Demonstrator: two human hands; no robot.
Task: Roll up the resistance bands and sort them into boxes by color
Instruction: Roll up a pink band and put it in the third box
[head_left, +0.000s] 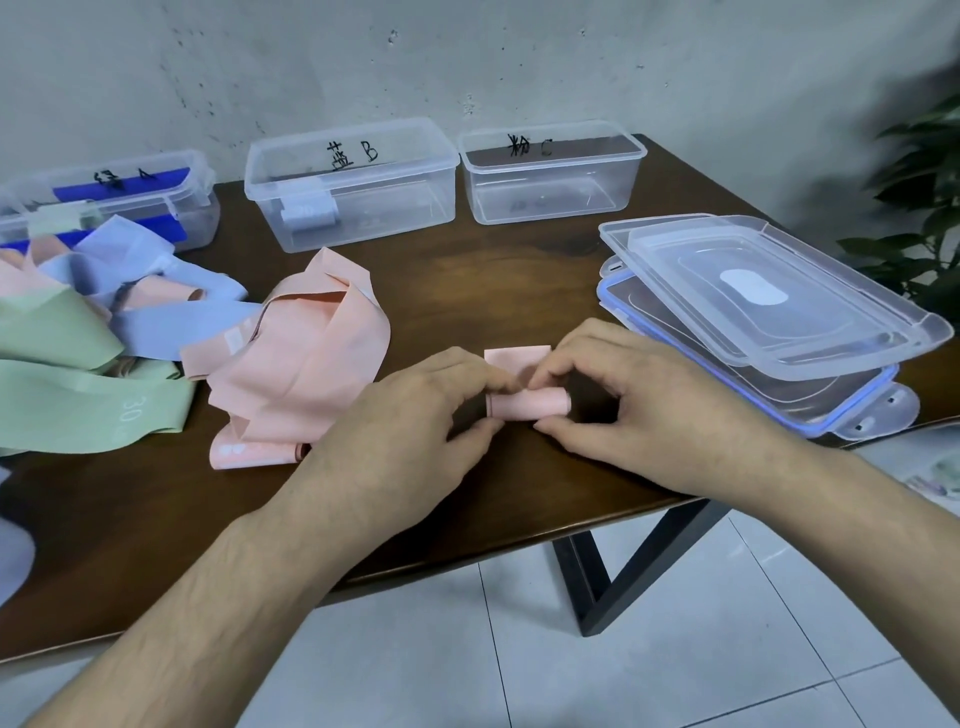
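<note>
Near centre of the dark wooden desk (467, 291) we see a pink band (524, 402) mostly rolled into a small cylinder, its loose tail lying flat on the far side. Both hands work it: the left hand (415, 415) pinches the left end of the roll between thumb and fingers, and the right hand (634, 405) pinches the right end the same way, so each grip is narrow and closed on the roll.

Left of the hands lies a loose pink band heap (301, 353); further left a tangle of green bands (78, 379) and pale blue bands (171, 312) overlapping one another.

Along the far edge stand three clear boxes, all open. The left box (130, 208) holds something deep blue, the middle box (353, 182) holds a pale rolled band against its near-left wall, the right box (550, 171) looks bare inside. Each carries handwritten marks we cannot read surely.

At the right, a stack of clear lids (753, 322) sits near the desk edge
</note>
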